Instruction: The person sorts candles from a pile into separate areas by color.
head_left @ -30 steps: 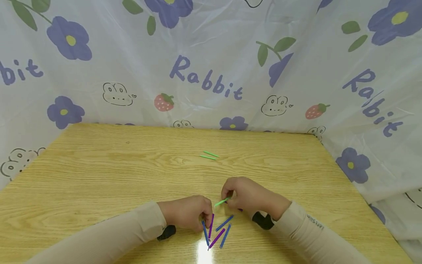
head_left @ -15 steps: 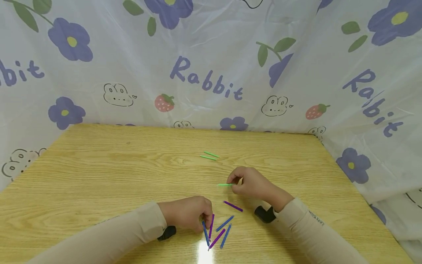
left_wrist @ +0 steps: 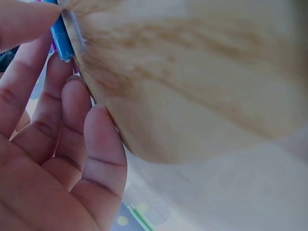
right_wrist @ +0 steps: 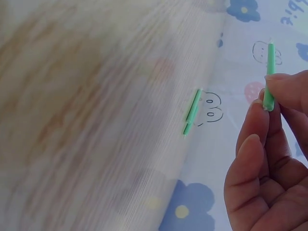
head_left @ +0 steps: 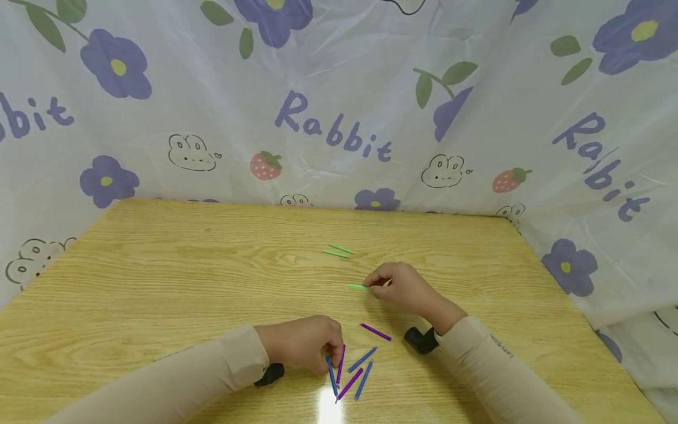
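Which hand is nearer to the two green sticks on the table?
Right. The right hand, pinching another green stick, is below and right of those two sticks in the head view; the left hand is much lower, at a blue stick.

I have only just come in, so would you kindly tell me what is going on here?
A person's right hand pinches a green stick over the table, with two more green sticks lying farther back. The left hand is down at the end of a blue stick; whether it grips it is hard to tell. Two other blue sticks and three purple sticks lie nearby on the table.
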The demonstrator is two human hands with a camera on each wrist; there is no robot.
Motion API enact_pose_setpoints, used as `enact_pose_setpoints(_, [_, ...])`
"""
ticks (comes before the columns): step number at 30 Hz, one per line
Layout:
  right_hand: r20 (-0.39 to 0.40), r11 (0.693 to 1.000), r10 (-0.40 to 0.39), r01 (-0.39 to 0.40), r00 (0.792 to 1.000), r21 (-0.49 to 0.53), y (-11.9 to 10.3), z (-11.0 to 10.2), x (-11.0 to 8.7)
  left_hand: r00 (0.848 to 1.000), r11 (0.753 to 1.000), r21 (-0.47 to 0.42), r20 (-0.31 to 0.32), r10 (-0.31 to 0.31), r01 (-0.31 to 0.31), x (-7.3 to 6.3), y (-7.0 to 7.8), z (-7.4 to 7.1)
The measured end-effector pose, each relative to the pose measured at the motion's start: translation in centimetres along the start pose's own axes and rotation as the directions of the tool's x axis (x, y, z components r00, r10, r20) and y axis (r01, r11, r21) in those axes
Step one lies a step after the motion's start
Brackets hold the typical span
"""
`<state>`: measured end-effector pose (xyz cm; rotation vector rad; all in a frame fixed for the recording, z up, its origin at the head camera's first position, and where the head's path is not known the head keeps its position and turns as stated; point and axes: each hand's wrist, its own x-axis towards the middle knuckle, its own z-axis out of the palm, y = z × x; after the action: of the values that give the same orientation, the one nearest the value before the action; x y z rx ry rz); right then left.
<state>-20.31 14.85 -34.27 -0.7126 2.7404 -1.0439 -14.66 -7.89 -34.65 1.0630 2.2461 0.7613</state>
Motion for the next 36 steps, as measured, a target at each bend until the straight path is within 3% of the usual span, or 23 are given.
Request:
enact_pose_setpoints(14, [0.007,0.993,0.074,-0.074,0.997,0.089,-0.1,0.3,1.7,1.0,0.997,0.066,0.003,0.025,-0.026,0.1,-0.1,0.1])
enact_pose_setpoints(21, [0.015,0.994,0.061,-0.062,0.998,0.094,-0.1,0.3,2.8,1.0,0.996,0.082,-0.003,0.031,-0.03,0.0,-0.1,0.2])
enact_pose_setpoints(36, [0.008,0.988,0.126,-0.126,0.992,0.094,-0.4,0.3,5.3,1.0,0.996,0.087,0.002,0.029,-0.029,-0.1,-0.1,0.1])
